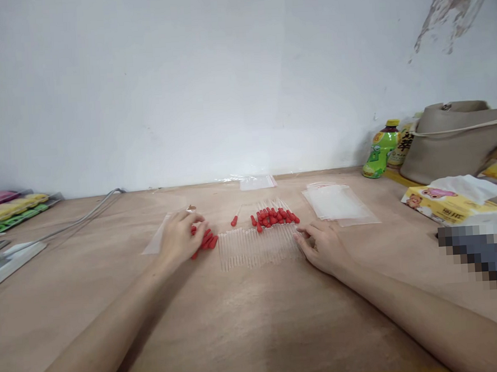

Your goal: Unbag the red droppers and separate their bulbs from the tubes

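Note:
My left hand (182, 235) hovers over a small pile of loose red rubber bulbs (210, 241). Its fingers are bent with a gap to the thumb, and part of the pile is hidden beneath it. A row of clear glass dropper tubes (256, 247) lies side by side in the middle. At the row's right end, my right hand (322, 246) rests with thumb and fingertips brought together at the top of a tube. Behind the row lie several droppers with red bulbs (271, 216) fitted, their tubes pointing away. One single dropper (234, 220) lies apart to their left.
Clear plastic bags (336, 203) lie at the right, another bag (257, 182) by the wall. Further right are a tissue pack (451, 201), a green bottle (379, 150) and a grey bag (448, 140). A cable (82, 218) and colourful packs (18, 208) are at left.

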A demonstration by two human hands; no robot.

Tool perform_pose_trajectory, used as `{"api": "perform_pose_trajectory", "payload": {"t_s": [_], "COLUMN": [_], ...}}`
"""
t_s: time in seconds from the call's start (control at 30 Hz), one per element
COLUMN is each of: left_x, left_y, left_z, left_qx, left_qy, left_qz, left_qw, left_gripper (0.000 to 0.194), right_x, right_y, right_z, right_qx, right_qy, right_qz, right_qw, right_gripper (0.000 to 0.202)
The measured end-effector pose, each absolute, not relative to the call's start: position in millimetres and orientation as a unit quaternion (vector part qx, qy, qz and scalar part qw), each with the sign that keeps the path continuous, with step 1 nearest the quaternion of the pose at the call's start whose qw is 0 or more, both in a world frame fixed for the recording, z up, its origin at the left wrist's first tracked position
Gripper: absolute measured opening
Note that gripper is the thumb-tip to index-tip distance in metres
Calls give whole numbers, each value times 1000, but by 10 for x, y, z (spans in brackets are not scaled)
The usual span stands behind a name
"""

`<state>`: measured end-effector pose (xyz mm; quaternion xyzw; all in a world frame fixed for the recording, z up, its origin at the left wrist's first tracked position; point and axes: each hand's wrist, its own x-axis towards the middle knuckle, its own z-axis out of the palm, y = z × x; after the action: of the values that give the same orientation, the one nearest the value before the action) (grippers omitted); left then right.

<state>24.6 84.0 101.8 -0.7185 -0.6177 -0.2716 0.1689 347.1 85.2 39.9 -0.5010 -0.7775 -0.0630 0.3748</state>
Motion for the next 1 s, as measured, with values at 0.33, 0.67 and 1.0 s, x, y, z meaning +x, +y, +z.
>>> {"api": "perform_pose_trajectory", "payload": {"t_s": [0.33,0.67,1.0], "left_x": [988,919,888], "left_y": [1450,1072,394], "left_z": [948,1000,599], "left_qx": [-698,-741,-862], "left_qy": [-704,-636,-385], "left_qz": [-81,-158,-326], "left_qw": [108,145,55], "left_gripper": [37,23,6], "right_x": [3507,3499,3279], "right_y": [863,869,670], "right_z": [399,396,442], "right_qx": [-501,-461,-268], "right_qy": [-776,-777,-881], "right_qz": [-47,-42,-22], "right_qw": [381,427,390], "right_gripper": [23,24,39]}}
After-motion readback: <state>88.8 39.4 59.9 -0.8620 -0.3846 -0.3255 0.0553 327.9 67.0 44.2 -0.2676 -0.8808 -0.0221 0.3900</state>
